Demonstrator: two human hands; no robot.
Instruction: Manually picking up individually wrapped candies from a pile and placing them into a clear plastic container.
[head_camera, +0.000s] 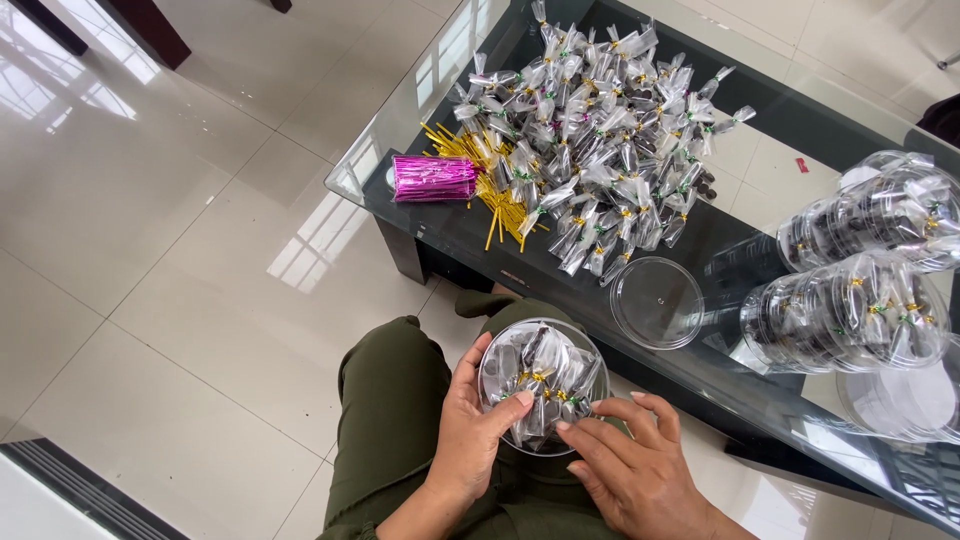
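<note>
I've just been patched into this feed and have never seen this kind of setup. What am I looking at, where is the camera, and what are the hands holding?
There is no machine here: a seated person works with two bare hands. The single picture comes from a camera on that person's head, looking down over their lap and a glass table.

The left hand holds a round clear tub over the lap, its thumb on the rim. The tub is packed with small clear bags tied with gold and green twist ties. The right hand touches the bags with its fingertips.

On the table lie a big pile of bags, loose gold ties, a pink tie bundle, a clear lid, and filled tubs at the right.
</note>
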